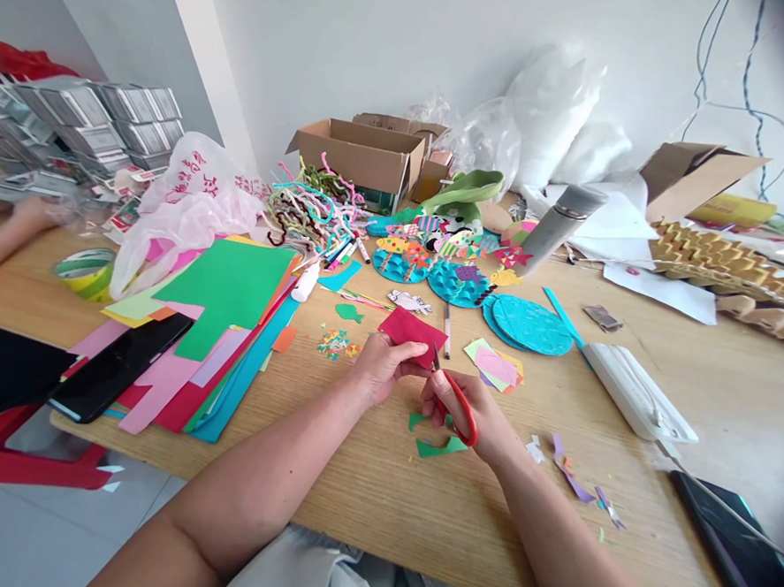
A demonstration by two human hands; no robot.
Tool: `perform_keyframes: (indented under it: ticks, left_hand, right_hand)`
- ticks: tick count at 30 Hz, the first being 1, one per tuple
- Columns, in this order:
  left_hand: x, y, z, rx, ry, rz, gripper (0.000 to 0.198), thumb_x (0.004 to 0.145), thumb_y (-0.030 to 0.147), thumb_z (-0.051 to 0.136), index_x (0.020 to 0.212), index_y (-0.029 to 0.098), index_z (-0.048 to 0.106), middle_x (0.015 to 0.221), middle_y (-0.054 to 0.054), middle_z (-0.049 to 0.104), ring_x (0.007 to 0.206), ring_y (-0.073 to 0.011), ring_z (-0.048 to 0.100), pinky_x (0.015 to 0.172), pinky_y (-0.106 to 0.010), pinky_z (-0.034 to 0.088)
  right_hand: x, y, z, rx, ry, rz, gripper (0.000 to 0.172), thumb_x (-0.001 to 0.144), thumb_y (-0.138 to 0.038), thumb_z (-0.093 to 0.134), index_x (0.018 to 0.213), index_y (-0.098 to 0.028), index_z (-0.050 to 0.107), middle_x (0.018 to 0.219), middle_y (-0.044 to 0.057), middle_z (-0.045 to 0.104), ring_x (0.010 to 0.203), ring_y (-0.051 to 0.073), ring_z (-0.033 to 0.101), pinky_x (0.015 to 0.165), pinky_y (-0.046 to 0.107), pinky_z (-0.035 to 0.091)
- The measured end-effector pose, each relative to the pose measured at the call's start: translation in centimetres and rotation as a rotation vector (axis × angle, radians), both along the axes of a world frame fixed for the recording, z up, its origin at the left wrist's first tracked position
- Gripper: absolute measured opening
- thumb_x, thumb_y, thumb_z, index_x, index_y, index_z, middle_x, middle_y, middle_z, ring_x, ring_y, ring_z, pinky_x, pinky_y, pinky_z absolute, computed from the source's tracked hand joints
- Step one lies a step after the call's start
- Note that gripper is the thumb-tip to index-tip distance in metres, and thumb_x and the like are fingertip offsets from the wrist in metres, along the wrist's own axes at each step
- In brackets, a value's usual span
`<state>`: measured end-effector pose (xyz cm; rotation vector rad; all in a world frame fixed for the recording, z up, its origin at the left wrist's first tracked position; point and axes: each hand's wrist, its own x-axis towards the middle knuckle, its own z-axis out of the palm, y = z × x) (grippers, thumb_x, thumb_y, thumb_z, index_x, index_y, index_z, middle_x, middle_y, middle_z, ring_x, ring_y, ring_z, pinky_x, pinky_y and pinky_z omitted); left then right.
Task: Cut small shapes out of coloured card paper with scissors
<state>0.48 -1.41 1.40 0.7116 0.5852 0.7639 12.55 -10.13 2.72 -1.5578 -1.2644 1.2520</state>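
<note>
My left hand (pixel 381 367) pinches a piece of dark red paper (pixel 410 331) by its lower left side, thumb on top. In my right hand (pixel 469 404) is a pair of scissors (pixel 464 410) with red handles, its blades meeting the paper's lower right edge. Beneath my right hand lie green paper scraps (pixel 439 447) on the wooden table. A green paper fish (pixel 349 312) and a heap of tiny coloured bits (pixel 337 343) lie beyond my left hand. Just past the red paper are a white cut-out with dark lines (pixel 409 301) and a pen (pixel 447 331).
At left, a black phone (pixel 123 367) rests on stacked coloured paper (pixel 238 281). Fish-decorated blue discs (pixel 458 281), a grey bottle (pixel 560 226) and pipe cleaners (pixel 313 205) stand farther back. A white power strip (pixel 637 391) is at right. Another person's hand (pixel 32 214) shows far left.
</note>
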Motion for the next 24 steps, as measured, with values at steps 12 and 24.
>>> perform_keyframes:
  ticks: [12, 24]
  left_hand:
    - [0.0, -0.1, 0.2, -0.008, -0.002, 0.007, 0.024, 0.056, 0.021, 0.075, 0.071, 0.010, 0.062, 0.064, -0.001, 0.063, 0.056, -0.0117, 0.058, 0.055, -0.025, 0.048]
    - [0.0, 0.0, -0.1, -0.016, 0.001, 0.003, 0.025, 0.058, 0.021, 0.074, 0.077, 0.010, 0.063, 0.066, -0.003, 0.064, 0.058, -0.0123, 0.059, 0.054, -0.025, 0.049]
  right_hand:
    - [0.0, 0.0, -0.3, -0.004, -0.025, -0.012, 0.053, 0.079, -0.065, 0.049, 0.066, -0.014, 0.055, 0.055, 0.003, 0.059, 0.044, 0.010, 0.050, 0.042, 0.020, 0.037]
    - [0.1, 0.2, -1.1, -0.039, -0.003, -0.046, 0.054, 0.074, -0.068, 0.052, 0.064, -0.015, 0.052, 0.048, 0.001, 0.056, 0.037, 0.008, 0.047, 0.037, 0.019, 0.034]
